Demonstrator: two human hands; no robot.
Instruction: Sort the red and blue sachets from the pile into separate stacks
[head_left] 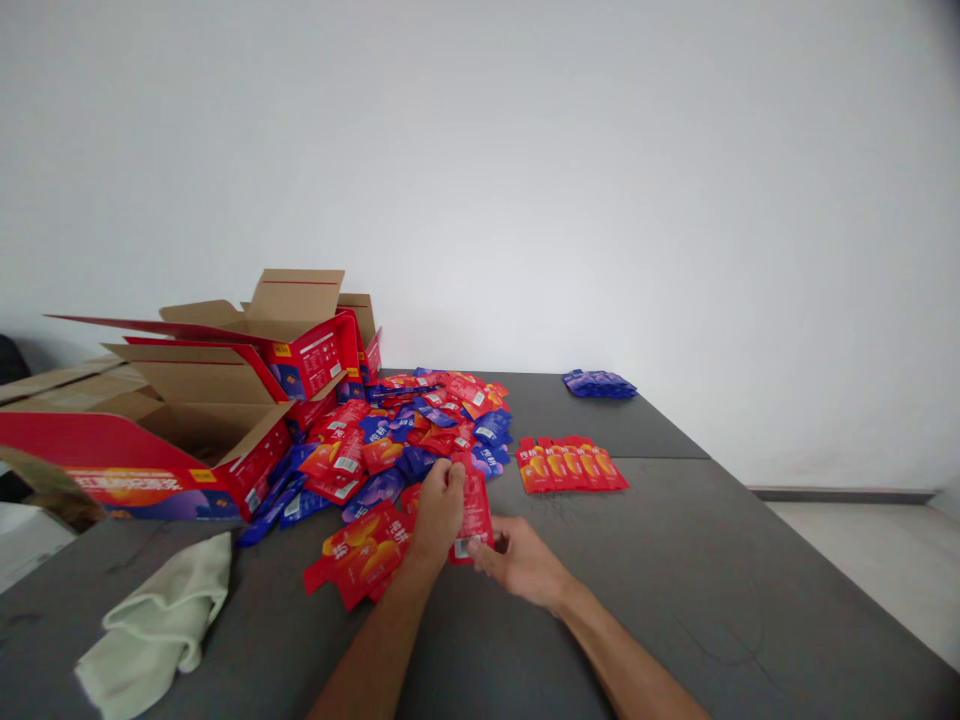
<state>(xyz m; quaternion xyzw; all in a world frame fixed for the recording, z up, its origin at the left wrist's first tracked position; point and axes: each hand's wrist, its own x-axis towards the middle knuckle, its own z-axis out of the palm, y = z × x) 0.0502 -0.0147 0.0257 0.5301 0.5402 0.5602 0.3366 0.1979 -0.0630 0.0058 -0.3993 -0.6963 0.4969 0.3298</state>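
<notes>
Along the left edge of my table (697, 620) stand boxes (150, 480), a cloth (169, 610) before them. Right of them, a heap of packets (405, 430) runs to the far edge. Right of that lies a packet row (571, 466); behind, near the far right corner, a packet stack (600, 385). My left hand (441, 505) and right hand (525, 562) are before the heap.

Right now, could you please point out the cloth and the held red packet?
Cloth (161, 615): head view, on its folded middle.
Held red packet (475, 508): head view, on its printed side.
</notes>
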